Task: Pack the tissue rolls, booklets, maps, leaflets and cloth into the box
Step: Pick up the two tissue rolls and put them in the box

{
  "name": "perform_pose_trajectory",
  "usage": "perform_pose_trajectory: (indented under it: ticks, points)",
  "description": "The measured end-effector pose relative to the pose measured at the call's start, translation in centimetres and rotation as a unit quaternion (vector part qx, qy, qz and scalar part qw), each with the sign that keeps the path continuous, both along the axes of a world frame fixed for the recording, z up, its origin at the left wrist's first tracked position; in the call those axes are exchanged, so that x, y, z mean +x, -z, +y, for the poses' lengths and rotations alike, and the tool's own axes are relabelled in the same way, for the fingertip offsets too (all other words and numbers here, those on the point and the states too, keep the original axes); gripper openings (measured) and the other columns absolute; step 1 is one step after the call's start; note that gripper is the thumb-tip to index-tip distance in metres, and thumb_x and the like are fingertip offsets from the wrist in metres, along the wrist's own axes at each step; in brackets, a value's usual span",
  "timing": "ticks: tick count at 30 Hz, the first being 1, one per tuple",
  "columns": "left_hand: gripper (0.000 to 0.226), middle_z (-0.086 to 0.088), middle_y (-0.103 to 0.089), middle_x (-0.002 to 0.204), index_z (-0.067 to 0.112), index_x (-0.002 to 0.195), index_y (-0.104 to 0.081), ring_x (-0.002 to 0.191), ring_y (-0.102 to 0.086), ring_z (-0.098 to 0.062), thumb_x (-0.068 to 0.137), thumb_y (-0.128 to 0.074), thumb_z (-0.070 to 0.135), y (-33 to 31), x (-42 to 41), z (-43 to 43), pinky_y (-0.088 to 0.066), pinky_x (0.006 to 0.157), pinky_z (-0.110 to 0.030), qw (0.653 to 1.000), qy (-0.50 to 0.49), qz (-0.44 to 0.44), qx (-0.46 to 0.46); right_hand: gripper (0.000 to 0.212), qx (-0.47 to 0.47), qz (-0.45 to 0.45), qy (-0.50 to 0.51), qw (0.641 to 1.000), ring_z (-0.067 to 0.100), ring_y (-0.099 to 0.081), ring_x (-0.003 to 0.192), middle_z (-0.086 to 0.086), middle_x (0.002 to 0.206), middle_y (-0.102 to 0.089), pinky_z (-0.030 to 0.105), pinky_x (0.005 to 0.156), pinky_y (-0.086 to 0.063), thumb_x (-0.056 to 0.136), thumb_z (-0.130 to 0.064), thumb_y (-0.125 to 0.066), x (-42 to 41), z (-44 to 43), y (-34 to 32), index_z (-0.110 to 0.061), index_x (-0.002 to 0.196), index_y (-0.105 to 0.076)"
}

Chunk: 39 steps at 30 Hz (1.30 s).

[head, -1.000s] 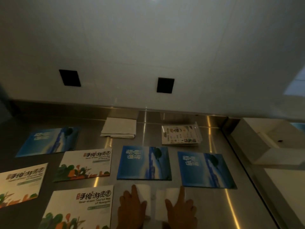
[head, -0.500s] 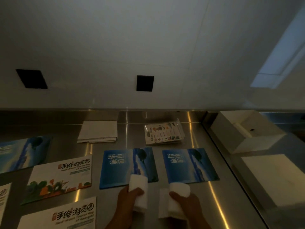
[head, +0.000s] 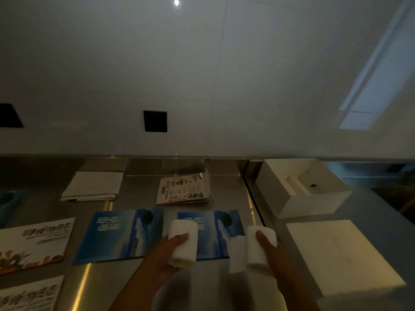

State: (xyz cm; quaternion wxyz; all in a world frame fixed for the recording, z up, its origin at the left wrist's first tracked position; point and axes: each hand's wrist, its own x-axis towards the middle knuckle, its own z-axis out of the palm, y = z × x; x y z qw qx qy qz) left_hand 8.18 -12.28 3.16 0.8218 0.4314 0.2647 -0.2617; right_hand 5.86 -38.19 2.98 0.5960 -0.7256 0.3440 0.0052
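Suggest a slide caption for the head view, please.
Each hand, left and right, lifts a tissue roll above booklets, beside the open box.

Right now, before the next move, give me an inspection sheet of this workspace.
Surface: steel counter, dim light, glare streaks.
Job's things: open white box at right, lid flat beside it; folded cloth; leaflets; two blue booklets; maps at left; third tissue roll on the counter.
Clutter: nothing seen.
Hands: left hand holds a tissue roll; right hand holds another.
Cables: nothing seen.
Surroundings: white wall with two dark square openings.
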Motion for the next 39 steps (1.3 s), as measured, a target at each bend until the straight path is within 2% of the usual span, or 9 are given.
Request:
perform_pose_trajectory:
  ticks: [3,8,11,16,21,26,29,33,39]
  points:
    - [0.053,-0.026,-0.073,0.088,0.008,0.110,-0.055,0.078,-0.071,-0.040,0.060,-0.073,0.010,-0.2,-0.4,-5.0,-0.057,0.057,-0.043,1.000,-0.007,-0.015,0.009,0.065,-0.001,-0.016,-0.008,1.000,0.035,-0.061,0.096,0.019,0.113,-0.062,0.048,0.083,-0.054,0.079,-0.046,-0.069,-0.1,-5.3,-0.8,-0.007,0.127,-0.052]
    - [0.043,-0.029,-0.065,0.108,0.002,0.126,-0.050,0.085,-0.066,-0.039,0.085,-0.059,0.009,-0.7,-1.2,-12.4,-0.058,0.059,-0.040,1.000,-0.001,-0.030,-0.006,0.063,0.018,-0.021,-0.008,1.000,0.033,-0.061,0.093,0.017,0.106,-0.063,0.046,0.086,-0.053,0.078,-0.046,-0.069,0.0,-12.5,-2.4,-0.003,0.122,-0.054]
    - [0.038,-0.027,-0.067,0.100,0.004,0.123,-0.050,0.077,-0.068,-0.038,0.086,-0.058,0.007,-1.1,-0.9,-14.9,-0.058,0.055,-0.041,0.999,0.006,-0.036,0.001,0.060,0.041,-0.015,-0.008,0.999,0.032,-0.062,0.090,0.017,0.102,-0.064,0.042,0.079,-0.053,0.077,-0.047,-0.070,0.2,-15.3,-3.1,-0.003,0.116,-0.058]
    - [0.013,-0.020,-0.074,0.070,0.012,0.097,-0.057,0.060,-0.072,-0.032,0.086,-0.057,0.004,-1.8,1.6,-17.9,-0.058,0.049,-0.043,0.998,0.014,-0.061,0.016,0.047,0.049,-0.017,-0.010,0.999,0.029,-0.063,0.084,0.011,0.090,-0.065,0.039,0.074,-0.054,0.078,-0.047,-0.070,1.5,-18.1,-3.5,-0.007,0.101,-0.058]
    - [0.019,-0.027,-0.066,0.095,0.009,0.106,-0.054,0.062,-0.072,-0.036,0.089,-0.052,0.000,-2.1,4.2,-20.9,-0.058,0.052,-0.047,0.997,0.002,-0.071,-0.030,0.046,0.033,-0.007,-0.005,0.999,0.027,-0.063,0.081,0.011,0.093,-0.066,0.030,0.059,-0.048,0.077,-0.050,-0.069,3.5,-20.7,-4.0,-0.010,0.097,-0.057]
    - [0.038,-0.027,-0.062,0.107,0.004,0.128,-0.046,0.086,-0.063,-0.039,0.090,-0.051,0.001,-2.5,5.7,-23.5,-0.058,0.063,-0.045,0.996,0.011,-0.086,-0.028,0.045,0.014,-0.018,0.012,1.000,0.027,-0.065,0.079,0.009,0.089,-0.066,0.031,0.059,-0.052,0.073,-0.053,-0.071,5.5,-23.0,-3.7,-0.013,0.089,-0.060]
    - [0.042,-0.029,-0.060,0.113,0.008,0.130,-0.046,0.087,-0.062,-0.039,0.089,-0.051,0.000,-2.9,6.8,-25.4,-0.059,0.058,-0.043,0.995,0.006,-0.094,-0.018,0.042,0.001,-0.020,-0.002,1.000,0.026,-0.064,0.078,0.007,0.086,-0.066,0.031,0.059,-0.050,0.074,-0.054,-0.069,7.0,-24.6,-3.5,-0.015,0.084,-0.060]
    - [0.039,-0.028,-0.059,0.120,0.010,0.125,-0.049,0.106,-0.059,-0.044,0.088,-0.054,-0.001,-3.3,8.3,-29.0,-0.051,0.076,-0.049,0.995,-0.011,-0.098,0.008,0.049,0.017,-0.021,-0.023,0.999,0.028,-0.064,0.078,0.010,0.085,-0.066,0.030,0.057,-0.049,0.076,-0.050,-0.069,9.5,-27.6,-3.4,-0.006,0.096,-0.062]
    - [0.030,-0.027,-0.066,0.104,0.010,0.115,-0.054,0.074,-0.070,-0.035,0.087,-0.055,-0.001,-3.9,9.7,-36.5,-0.059,0.059,-0.042,0.990,-0.079,-0.108,0.029,0.039,0.007,-0.029,-0.105,0.994,0.024,-0.064,0.076,0.004,0.080,-0.065,0.033,0.063,-0.051,0.077,-0.051,-0.068,13.9,-33.8,-4.5,-0.013,0.085,-0.062]
